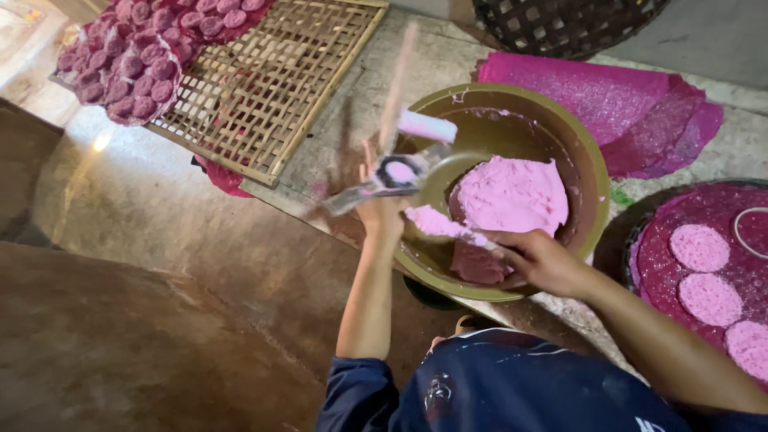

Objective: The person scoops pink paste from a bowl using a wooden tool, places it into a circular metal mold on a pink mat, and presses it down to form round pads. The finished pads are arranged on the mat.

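A worn stone surface (352,104) carries a bamboo rack (272,80) and a bowl (588,172) of pink dough (512,196). The left hand (382,210) grips a blurred metal tool (384,180); the right hand (544,260) grips a dough-coated scraper (444,226) over the bowl. Dim brown floor (144,320) lies below.

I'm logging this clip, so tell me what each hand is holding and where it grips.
The left hand holds a blurred metal utensil around its middle. The right hand grips a pink-coated spatula by its near end.
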